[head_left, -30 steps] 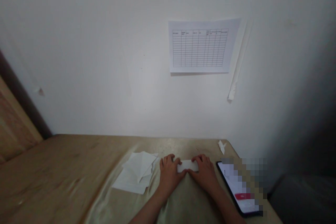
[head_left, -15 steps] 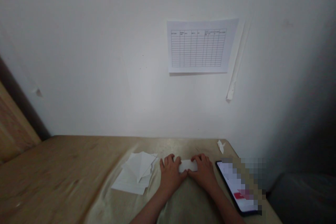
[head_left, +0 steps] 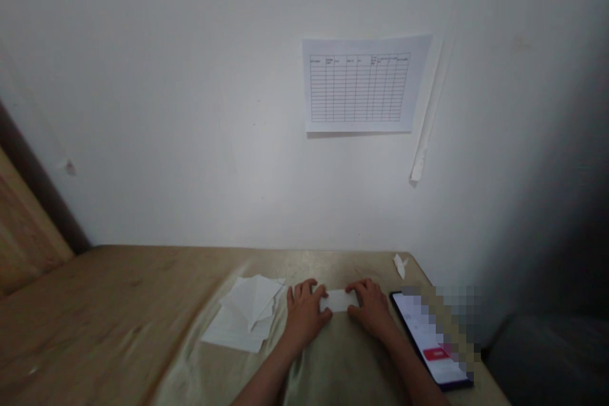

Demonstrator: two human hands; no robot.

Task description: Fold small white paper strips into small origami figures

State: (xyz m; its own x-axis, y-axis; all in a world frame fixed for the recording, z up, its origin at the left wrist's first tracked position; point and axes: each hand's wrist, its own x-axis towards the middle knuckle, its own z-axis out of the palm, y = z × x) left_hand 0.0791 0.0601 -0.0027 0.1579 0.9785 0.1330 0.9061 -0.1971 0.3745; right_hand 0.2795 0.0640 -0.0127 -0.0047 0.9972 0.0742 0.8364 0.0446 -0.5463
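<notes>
A small folded white paper [head_left: 339, 301] lies flat on the cloth-covered surface between my two hands. At its left end, my left hand [head_left: 307, 312] has its thumb and forefinger on the paper's edges. The opposite end is held by my right hand [head_left: 371, 306], its thumb at the near edge and its fingers at the far edge. Left of my left hand rests a stack of white paper sheets [head_left: 247, 311], the top one creased. A small folded white paper piece [head_left: 400, 266] sits beyond my right hand.
A phone [head_left: 428, 342] with a lit screen, partly pixelated, lies right of my right forearm. The tan cover [head_left: 128, 304] has folds running through it. Behind stands a white wall [head_left: 190, 108] with a printed table sheet [head_left: 361, 85] on it. Wooden furniture [head_left: 28, 228] is at the left edge.
My thumbs have moved apart along the near edge of the folded paper, the left to the left and the right to the right. More of the paper now shows between my hands.
</notes>
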